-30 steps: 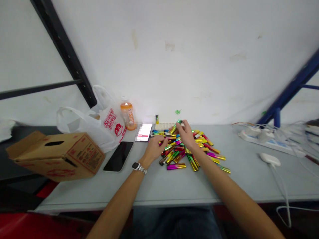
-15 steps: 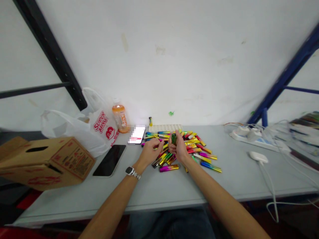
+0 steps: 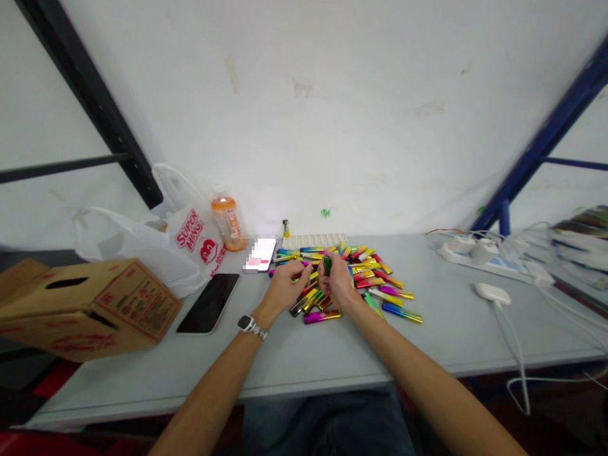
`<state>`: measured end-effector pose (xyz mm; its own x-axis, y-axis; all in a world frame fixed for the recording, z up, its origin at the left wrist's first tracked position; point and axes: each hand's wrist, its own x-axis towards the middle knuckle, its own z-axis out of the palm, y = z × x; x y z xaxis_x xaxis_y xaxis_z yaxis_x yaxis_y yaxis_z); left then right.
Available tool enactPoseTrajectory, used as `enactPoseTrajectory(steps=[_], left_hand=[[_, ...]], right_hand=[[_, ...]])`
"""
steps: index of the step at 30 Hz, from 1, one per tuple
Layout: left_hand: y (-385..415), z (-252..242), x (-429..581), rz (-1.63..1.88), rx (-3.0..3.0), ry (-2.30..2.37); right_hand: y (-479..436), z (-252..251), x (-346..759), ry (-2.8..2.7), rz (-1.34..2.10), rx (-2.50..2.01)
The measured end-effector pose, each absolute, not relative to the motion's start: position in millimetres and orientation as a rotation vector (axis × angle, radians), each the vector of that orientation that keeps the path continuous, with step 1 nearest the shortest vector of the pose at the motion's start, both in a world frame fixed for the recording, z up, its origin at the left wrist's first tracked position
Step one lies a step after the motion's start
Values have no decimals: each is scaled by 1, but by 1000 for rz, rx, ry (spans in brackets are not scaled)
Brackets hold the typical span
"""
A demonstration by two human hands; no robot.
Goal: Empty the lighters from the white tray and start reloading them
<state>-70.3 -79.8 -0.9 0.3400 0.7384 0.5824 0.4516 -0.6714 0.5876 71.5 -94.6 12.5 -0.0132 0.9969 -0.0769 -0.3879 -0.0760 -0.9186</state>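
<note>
A heap of shiny, many-coloured lighters (image 3: 365, 283) lies on the grey table, around and beyond both hands. My right hand (image 3: 338, 278) is closed around a dark green lighter (image 3: 327, 265), held upright above the heap, mostly covered by the fingers. To its left, my left hand (image 3: 286, 283) is curled with thumb and fingers drawn together over the heap's left side; what it holds, if anything, I cannot make out. Against the wall sits a white gridded tray (image 3: 320, 240), and one lighter (image 3: 285, 228) stands upright at its left end.
At left are a cardboard box (image 3: 137, 301), a white plastic bag (image 3: 183, 253), an orange drink bottle (image 3: 227, 221), a dark phone (image 3: 209, 304) and a second phone (image 3: 266, 254) with a lit screen. A power strip (image 3: 484, 256) and a white charger (image 3: 493, 293) with cables lie at right.
My right hand has turned slightly and shifted a little left, with the green lighter still in it. My left hand stays nearly in place. The view has tilted slightly.
</note>
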Motion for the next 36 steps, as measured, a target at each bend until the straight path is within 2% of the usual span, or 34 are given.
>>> enactPoseTrajectory(steps=[9, 16, 23, 36], left_hand=[[-80, -3, -71, 1238, 2278, 1059], [-79, -3, -71, 1224, 2280, 1079], [-78, -4, -71, 1215, 2297, 1070], [-80, -2, -71, 1192, 2304, 1096]], right_hand=[[-94, 8, 69, -899, 1384, -950], [-95, 6, 75, -897, 1607, -701], [-94, 3, 74, -937, 1644, -632], [-94, 2, 69, -939, 1510, -844]])
